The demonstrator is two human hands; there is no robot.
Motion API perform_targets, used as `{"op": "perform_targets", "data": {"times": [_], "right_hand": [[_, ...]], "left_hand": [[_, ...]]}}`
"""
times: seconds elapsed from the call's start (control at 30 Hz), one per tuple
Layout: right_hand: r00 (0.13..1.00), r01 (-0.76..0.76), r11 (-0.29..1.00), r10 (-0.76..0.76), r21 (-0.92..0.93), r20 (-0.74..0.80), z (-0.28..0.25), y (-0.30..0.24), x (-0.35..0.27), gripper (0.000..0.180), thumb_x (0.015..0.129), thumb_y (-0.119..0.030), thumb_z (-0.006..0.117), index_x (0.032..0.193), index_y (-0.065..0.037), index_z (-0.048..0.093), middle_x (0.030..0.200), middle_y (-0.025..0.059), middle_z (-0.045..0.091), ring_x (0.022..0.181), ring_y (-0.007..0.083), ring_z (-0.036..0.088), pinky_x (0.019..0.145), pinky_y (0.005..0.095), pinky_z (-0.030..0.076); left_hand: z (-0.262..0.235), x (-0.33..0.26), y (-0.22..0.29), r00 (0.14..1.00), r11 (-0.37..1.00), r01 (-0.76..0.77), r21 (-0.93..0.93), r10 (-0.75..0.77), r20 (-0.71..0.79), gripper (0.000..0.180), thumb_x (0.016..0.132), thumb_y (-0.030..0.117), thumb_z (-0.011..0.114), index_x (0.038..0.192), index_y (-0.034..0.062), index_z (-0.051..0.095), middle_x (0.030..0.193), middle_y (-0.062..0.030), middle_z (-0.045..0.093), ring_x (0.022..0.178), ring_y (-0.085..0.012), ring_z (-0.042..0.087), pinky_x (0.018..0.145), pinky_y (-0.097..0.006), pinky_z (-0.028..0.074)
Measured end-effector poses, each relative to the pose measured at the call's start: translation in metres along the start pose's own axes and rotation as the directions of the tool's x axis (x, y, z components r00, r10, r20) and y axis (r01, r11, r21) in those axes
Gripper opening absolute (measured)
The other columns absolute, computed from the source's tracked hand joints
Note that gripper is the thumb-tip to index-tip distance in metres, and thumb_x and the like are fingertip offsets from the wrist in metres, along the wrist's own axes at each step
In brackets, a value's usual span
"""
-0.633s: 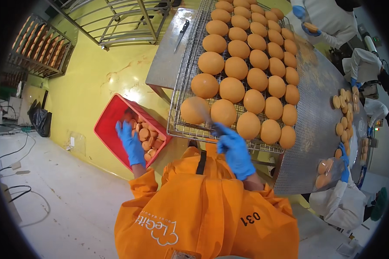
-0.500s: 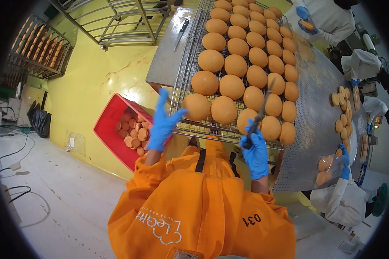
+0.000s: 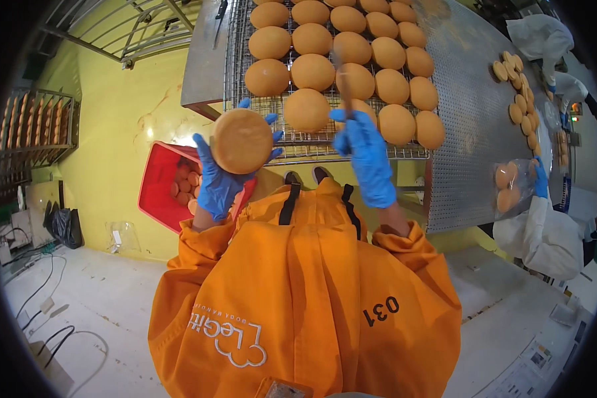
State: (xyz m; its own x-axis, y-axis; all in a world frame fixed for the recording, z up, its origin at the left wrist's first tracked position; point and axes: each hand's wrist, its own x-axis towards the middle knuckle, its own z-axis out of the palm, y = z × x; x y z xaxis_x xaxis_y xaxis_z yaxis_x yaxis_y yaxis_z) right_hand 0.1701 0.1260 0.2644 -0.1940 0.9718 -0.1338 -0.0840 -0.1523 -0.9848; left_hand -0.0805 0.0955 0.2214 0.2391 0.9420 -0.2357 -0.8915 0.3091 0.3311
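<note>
My left hand [image 3: 217,189], in a blue glove, is closed round the edge of a round golden bun [image 3: 242,140]. The bun's pale flat side faces up, just left of the wire rack's front corner. In my right hand [image 3: 370,162], also gloved in blue, is a knife [image 3: 343,79] with a narrow blade, blurred by motion. Its blade points away over the front rows of buns [image 3: 312,71]. Those buns lie in rows on the wire rack [image 3: 292,144], and my right fingers hide part of one.
Below my left hand stands a red crate [image 3: 151,192] with bun pieces. A second knife [image 3: 221,14] lies on the metal table at far left. To the right, people in white work beside a perforated metal table [image 3: 461,139] holding more buns and a clear bag [image 3: 511,186].
My left hand, formerly open beside the rack's front-left bun, has taken a bun off and turned its flat side up. The right hand still holds the knife; the whole view has shifted.
</note>
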Motion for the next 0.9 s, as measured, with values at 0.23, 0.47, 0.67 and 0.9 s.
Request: {"op": "perform_targets", "data": {"times": [0.23,0.47,0.67,0.9], "right_hand": [[0.830,0.544,0.651,-0.512,-0.529,0.222,0.078,0.018,-0.016,0.019,0.086,-0.028,0.065,0.091,-0.010,0.065,0.079,0.0100,0.063,0.073,0.0303,0.061,0.064,0.0377,0.048],[0.935,0.355,0.690,-0.254,-0.631,0.248,0.094,0.030,-0.022,0.028,0.085,-0.037,0.066,0.076,-0.011,0.062,0.069,0.0084,0.060,0.063,0.0292,0.059,0.056,0.0393,0.046],[0.948,0.307,0.652,-0.270,-0.693,0.166,0.091,0.047,-0.017,0.031,0.084,-0.039,0.067,0.070,-0.013,0.060,0.068,0.0065,0.059,0.060,0.0270,0.058,0.052,0.0387,0.045],[0.871,0.481,0.514,-0.371,-0.710,0.321,0.079,0.049,-0.008,0.029,0.084,-0.033,0.068,0.066,-0.012,0.056,0.062,0.0061,0.053,0.053,0.0235,0.054,0.046,0.0359,0.042]], "left_hand": [[0.045,-0.023,-0.001,0.921,0.906,-0.366,0.214,0.385,-0.055,0.102,0.072,0.077,0.054,0.150,0.0215,0.021,0.149,-0.0214,0.029,0.128,-0.0432,0.040,0.102,-0.061,0.037],[0.020,-0.052,-0.004,0.779,0.786,-0.598,0.157,0.616,-0.118,0.091,0.078,0.059,0.061,0.150,0.0206,0.020,0.146,-0.0224,0.035,0.125,-0.0328,0.046,0.102,-0.050,0.043],[0.009,-0.068,-0.003,0.700,0.723,-0.673,0.157,0.691,-0.181,0.087,0.078,0.064,0.056,0.149,0.0250,0.025,0.148,-0.0239,0.029,0.129,-0.0440,0.039,0.103,-0.059,0.037],[-0.002,-0.077,-0.004,0.783,0.800,-0.598,0.047,0.596,-0.178,0.086,0.080,0.062,0.055,0.150,0.0222,0.025,0.143,-0.0232,0.038,0.125,-0.0358,0.047,0.097,-0.057,0.044]]}}
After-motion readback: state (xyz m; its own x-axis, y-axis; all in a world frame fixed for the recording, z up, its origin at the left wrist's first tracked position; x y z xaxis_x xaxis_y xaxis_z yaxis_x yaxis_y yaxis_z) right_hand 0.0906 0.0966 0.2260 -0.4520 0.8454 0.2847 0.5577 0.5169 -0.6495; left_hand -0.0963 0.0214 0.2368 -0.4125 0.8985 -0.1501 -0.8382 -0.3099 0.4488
